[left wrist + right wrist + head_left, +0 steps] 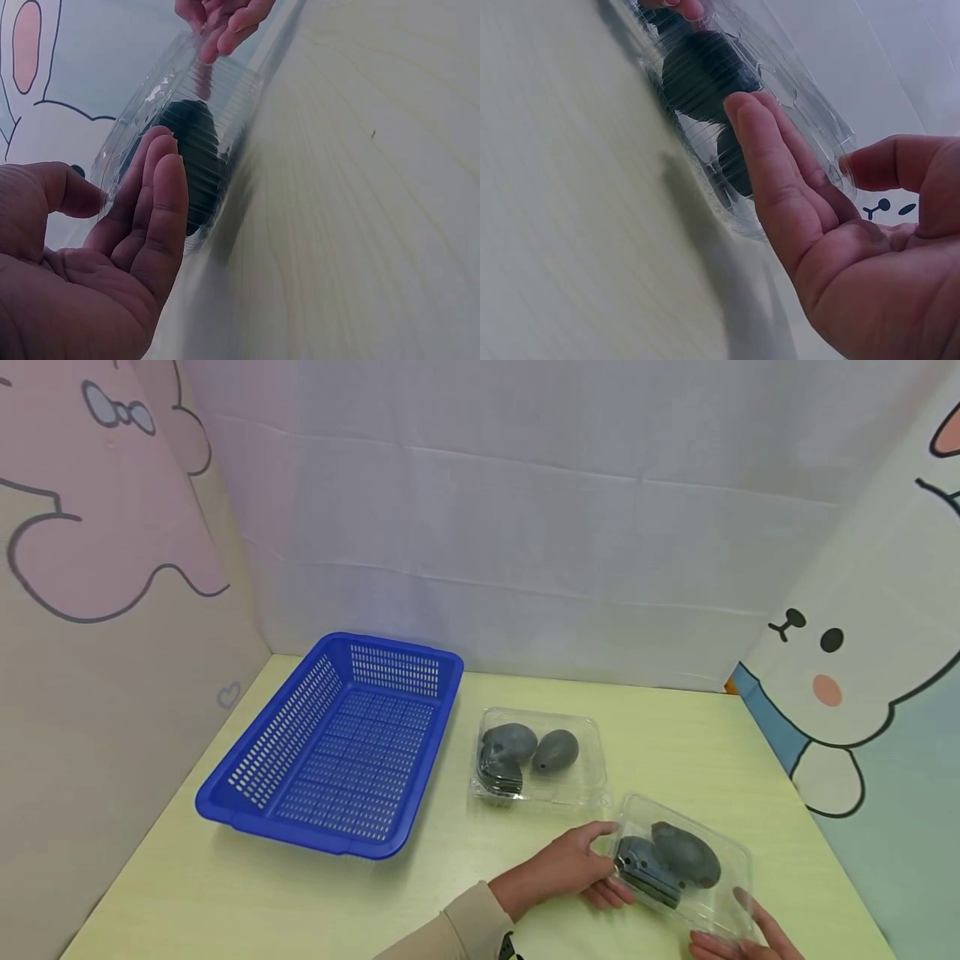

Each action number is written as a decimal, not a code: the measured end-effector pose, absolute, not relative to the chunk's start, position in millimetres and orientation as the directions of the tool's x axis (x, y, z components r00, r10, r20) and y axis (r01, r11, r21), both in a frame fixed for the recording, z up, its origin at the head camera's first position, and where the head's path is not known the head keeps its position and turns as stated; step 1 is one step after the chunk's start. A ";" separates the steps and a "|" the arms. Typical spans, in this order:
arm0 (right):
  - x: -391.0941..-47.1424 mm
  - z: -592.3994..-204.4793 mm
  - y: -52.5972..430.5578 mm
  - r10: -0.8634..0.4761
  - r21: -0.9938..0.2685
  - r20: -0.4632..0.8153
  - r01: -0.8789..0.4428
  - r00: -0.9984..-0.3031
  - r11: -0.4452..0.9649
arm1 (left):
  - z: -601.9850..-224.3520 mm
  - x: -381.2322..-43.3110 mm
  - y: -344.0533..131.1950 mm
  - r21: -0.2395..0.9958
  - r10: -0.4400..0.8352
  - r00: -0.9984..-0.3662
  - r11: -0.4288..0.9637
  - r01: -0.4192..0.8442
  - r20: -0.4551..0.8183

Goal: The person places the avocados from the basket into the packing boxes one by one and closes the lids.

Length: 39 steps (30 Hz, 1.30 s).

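At the lower right of the head view, a clear plastic clamshell box (729, 853) holds dark oval fruits (686, 855) that look like avocados. My left hand (573, 864) holds its left end, thumb at the upper edge and fingers along the side. Its right end is between the thumb and fingers of my right hand (750, 943), partly cut off by the frame. Both wrist views show the box lifted slightly at an angle over the table, with a shadow under it. The ribbed side blurs the fruits (705, 75) inside.
A second clear clamshell box (588, 781) with similar dark fruits stands just behind. To the left sits a blue perforated plastic basket (416, 802) with nothing in it. A white cloth (525, 527) backs the pale wooden table (247, 902), and cartoon-printed panels flank it.
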State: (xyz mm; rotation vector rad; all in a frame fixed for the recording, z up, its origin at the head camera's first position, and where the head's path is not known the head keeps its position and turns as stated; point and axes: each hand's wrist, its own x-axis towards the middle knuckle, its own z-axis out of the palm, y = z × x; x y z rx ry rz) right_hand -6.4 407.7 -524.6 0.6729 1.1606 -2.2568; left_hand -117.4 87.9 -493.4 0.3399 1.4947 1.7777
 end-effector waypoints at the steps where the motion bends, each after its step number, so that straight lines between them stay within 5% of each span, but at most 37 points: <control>1: -6.6 -524.5 407.2 -0.204 -0.587 -0.634 0.636 -0.746 -0.501 | -494.0 -117.4 88.8 0.921 0.694 -0.669 -0.024 -0.390 -0.265; 39: -9.9 -521.5 412.3 -0.298 -0.560 -0.610 0.666 -0.734 -0.494 | -493.1 -116.9 90.2 0.924 0.679 -0.681 -0.013 -0.383 -0.272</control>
